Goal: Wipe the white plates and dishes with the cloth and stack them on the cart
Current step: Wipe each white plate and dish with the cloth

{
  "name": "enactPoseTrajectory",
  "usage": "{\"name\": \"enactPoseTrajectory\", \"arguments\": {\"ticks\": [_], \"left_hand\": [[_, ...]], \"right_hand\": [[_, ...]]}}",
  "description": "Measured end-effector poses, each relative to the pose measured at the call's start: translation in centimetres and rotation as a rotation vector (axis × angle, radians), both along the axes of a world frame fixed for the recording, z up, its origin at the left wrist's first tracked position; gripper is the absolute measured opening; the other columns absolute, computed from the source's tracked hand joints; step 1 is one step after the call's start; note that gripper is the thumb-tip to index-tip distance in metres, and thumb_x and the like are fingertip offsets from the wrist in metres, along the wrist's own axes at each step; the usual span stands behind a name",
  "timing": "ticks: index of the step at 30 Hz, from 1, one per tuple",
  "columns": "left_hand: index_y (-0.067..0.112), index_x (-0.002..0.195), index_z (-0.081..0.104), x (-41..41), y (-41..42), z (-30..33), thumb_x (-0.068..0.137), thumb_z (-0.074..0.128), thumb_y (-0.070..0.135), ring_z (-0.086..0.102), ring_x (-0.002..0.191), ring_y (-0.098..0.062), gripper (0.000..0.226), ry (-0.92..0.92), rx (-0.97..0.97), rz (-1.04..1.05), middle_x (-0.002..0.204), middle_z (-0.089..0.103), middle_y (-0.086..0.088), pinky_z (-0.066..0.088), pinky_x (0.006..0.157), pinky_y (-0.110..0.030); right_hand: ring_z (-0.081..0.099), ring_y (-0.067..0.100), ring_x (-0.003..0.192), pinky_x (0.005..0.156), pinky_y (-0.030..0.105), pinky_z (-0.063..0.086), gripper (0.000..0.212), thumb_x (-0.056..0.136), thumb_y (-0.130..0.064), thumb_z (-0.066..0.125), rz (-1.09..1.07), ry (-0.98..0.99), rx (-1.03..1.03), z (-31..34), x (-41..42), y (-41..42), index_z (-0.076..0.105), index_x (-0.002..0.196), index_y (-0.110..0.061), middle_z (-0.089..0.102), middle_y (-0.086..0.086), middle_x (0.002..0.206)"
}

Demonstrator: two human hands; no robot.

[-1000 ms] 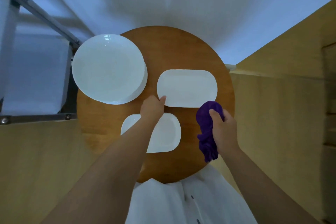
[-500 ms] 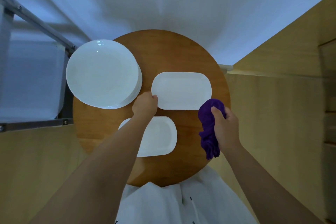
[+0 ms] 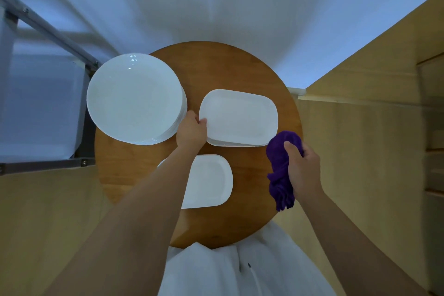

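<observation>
On the round wooden table [image 3: 240, 67] sits a stack of round white plates [image 3: 134, 98] at the left. A stack of white oblong dishes [image 3: 240, 116] lies at the middle right, and another white oblong dish [image 3: 209, 180] lies nearer me, partly hidden by my left forearm. My left hand [image 3: 191, 131] grips the left end of the far oblong dish, thumb on its rim. My right hand [image 3: 302, 168] holds a bunched purple cloth [image 3: 281, 168] by the table's right edge, below that dish's right end.
The metal-framed cart [image 3: 48, 108] with a pale shelf stands left of the table, its frame touching the round plates' side. A wooden cabinet [image 3: 374, 127] rises on the right. White wall lies behind the table.
My left hand has slid left along the far oblong dish to its left end and taken hold of the rim. My right hand with the cloth has stayed by the table's right edge.
</observation>
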State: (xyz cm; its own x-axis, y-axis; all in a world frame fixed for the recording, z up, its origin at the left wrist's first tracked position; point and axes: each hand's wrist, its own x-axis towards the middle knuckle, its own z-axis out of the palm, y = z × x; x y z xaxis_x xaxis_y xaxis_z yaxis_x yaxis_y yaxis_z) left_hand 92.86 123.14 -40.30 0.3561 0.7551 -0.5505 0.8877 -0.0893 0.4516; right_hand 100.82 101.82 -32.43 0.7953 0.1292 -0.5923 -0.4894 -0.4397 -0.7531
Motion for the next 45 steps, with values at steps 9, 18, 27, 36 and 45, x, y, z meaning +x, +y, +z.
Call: {"name": "enactPoseTrajectory", "arguments": {"ticks": [9, 18, 27, 36, 45], "left_hand": [[0.024, 0.140, 0.042, 1.4, -2.1, 3.8, 0.103, 0.035, 0.036, 0.047, 0.121, -0.020, 0.039, -0.555, -0.472, 0.712, 0.134, 0.050, 0.000, 0.043, 0.105, -0.047], [0.030, 0.130, 0.053, -3.3, -3.6, 11.8, 0.099, 0.046, 0.039, 0.063, 0.112, -0.031, 0.033, -0.961, -0.783, 0.886, 0.122, 0.064, -0.010, 0.052, 0.088, -0.060], [0.027, 0.129, 0.053, -7.6, -5.5, 18.5, 0.093, 0.039, 0.057, 0.064, 0.108, -0.032, 0.049, -1.060, -0.909, 0.933, 0.119, 0.067, -0.010, 0.052, 0.091, -0.056], [0.031, 0.106, 0.055, -10.0, -4.2, 21.6, 0.086, 0.041, 0.063, 0.066, 0.094, -0.027, 0.040, -1.100, -0.813, 0.831, 0.104, 0.069, -0.005, 0.060, 0.059, -0.039], [0.027, 0.099, 0.053, -11.4, -2.6, 23.9, 0.083, 0.046, 0.070, 0.060, 0.100, -0.033, 0.046, -0.977, -0.865, 0.918, 0.109, 0.064, -0.009, 0.051, 0.084, -0.058]], "right_hand": [[0.059, 0.014, 0.065, 0.057, 0.032, 0.051, 0.013, 0.091, -0.032, 0.056, -0.063, 0.006, 0.056, 1.4, 0.8, 1.5, 0.062, 0.080, -0.026, 0.058, -0.005, 0.069], [0.055, 0.007, 0.079, 0.060, 0.014, 0.038, 0.021, 0.091, -0.033, 0.057, 0.394, -0.471, -0.247, 5.8, -0.6, 2.8, 0.046, 0.107, -0.024, 0.055, -0.014, 0.086], [0.011, 0.029, 0.144, 0.113, 0.053, 0.013, 0.060, 0.096, -0.046, 0.036, 0.631, -0.717, -0.657, 8.4, -6.3, 6.5, 0.021, 0.149, -0.021, 0.019, 0.004, 0.157], [0.005, 0.027, 0.145, 0.117, 0.043, 0.014, 0.052, 0.101, -0.031, 0.019, 0.753, -0.823, -0.596, 10.7, -8.8, 10.8, 0.012, 0.150, -0.016, 0.012, 0.005, 0.158], [0.001, 0.024, 0.146, 0.117, 0.033, 0.005, 0.052, 0.101, -0.028, 0.014, 1.031, -1.022, -0.448, 13.2, -12.7, 14.7, 0.003, 0.151, -0.018, 0.007, 0.003, 0.159]]}}
